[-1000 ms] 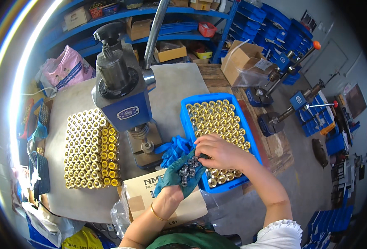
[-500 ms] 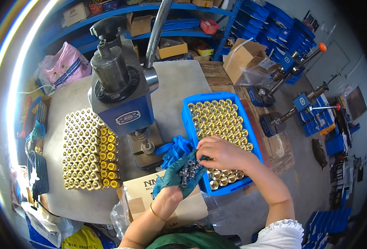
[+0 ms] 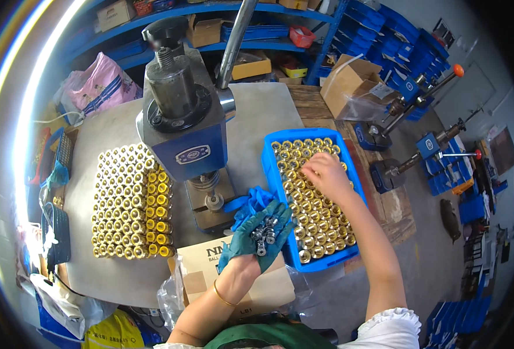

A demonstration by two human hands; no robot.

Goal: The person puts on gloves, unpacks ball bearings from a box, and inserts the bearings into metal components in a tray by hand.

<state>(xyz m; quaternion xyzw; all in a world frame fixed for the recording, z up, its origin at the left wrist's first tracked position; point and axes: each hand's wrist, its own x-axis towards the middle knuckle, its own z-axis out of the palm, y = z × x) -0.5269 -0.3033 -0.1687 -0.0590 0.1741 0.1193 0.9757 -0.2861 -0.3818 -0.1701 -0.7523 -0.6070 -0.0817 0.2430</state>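
Observation:
My left hand, in a green glove, is cupped palm up beside the blue tray. A heap of small shiny ball bearings rests in its palm. My right hand is bare and reaches over the blue tray, its fingers pinched together above the far middle rows. Whatever lies between those fingertips is too small to make out. Rows of brass-coloured cylindrical fittings stand upright in the tray. Just beyond my left hand lies a crumpled blue glove.
A bench press rises in front of me with its long lever. More brass fittings are stacked in a block at the left. A cardboard box lies under my left forearm. An open carton and smaller presses are at the right.
My right hand has left the bearings in my left palm and moved away, over the tray. My left hand stays cupped with its bearings, its palm now more exposed. The view has shifted slightly.

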